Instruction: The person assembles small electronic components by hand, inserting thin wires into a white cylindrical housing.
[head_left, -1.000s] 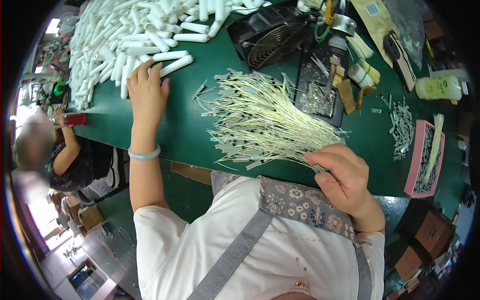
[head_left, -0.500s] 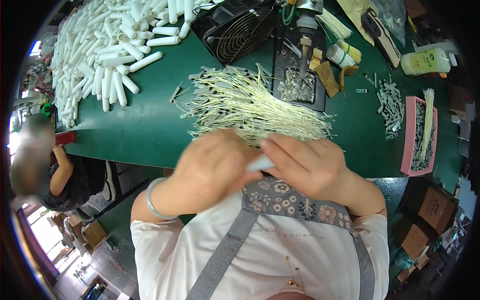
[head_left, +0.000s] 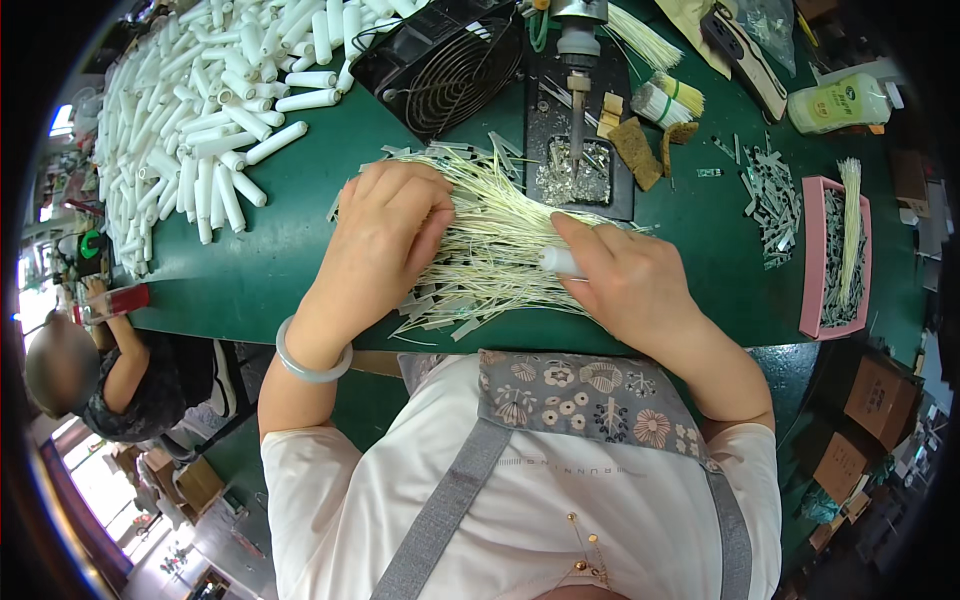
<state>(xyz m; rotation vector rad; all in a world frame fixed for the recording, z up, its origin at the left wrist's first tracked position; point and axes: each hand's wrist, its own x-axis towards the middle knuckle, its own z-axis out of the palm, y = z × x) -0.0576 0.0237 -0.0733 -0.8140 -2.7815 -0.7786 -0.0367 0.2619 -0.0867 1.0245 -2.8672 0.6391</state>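
My right hand is closed around a short white plastic tube, whose open end points left over a heap of thin pale-yellow wires. My left hand reaches into the left end of the heap, where flat grey strips are fixed to the wire ends. Its fingers are curled together, and the heap and the hand itself hide their tips, so what they grip does not show.
Many white tubes lie piled at the far left. A black fan and a soldering station stand behind the wires. To the right are loose small strips, a pink box and a bottle. Another person sits at far left.
My hands were together near the table's front edge at a white tube. They have separated: the left moved forward into the wire heap, while the right keeps the tube.
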